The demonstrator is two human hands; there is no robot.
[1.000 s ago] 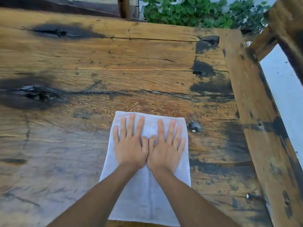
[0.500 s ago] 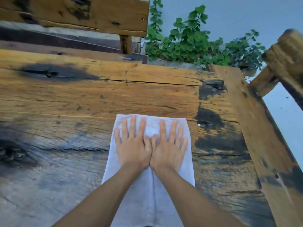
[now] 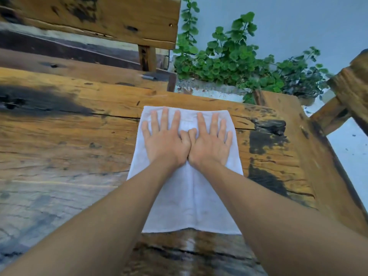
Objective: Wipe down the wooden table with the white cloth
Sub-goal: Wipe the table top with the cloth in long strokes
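A white cloth (image 3: pixel 189 200) lies flat on the rough wooden table (image 3: pixel 65 148), its far edge close to the table's far edge. My left hand (image 3: pixel 165 138) and my right hand (image 3: pixel 211 140) press side by side on the cloth's far half, fingers straight and spread, thumbs touching. Both forearms stretch out over the cloth's near part. A wet, darker streak shows on the wood just behind the cloth's near edge.
A wooden bench (image 3: pixel 95 20) stands beyond the table's far edge. Green plants (image 3: pixel 235 60) grow in a planter at the back right. A wooden chair arm (image 3: pixel 350 92) sits past the table's right edge. Dark burnt patches (image 3: pixel 264 136) mark the wood.
Both hands have pushed the cloth away from me across the table, from its middle to near the far edge. The cloth's near edge now shows, with wet wood behind it.
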